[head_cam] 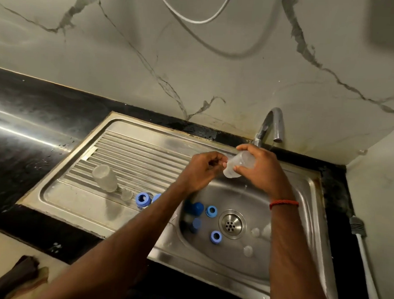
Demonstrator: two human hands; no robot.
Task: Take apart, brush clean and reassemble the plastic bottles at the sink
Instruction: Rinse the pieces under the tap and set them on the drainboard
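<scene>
Clear plastic bottle (239, 163) is lying tilted in the right hand (261, 172), whose fingers are wrapping round it just in front of the tap (271, 127). Left hand (201, 172) is curling its fingertips against the bottle's rim; whether it is pinching, I cannot tell. Blue rings (211, 211) are lying in the sink (311, 199) beneath both hands.
</scene>
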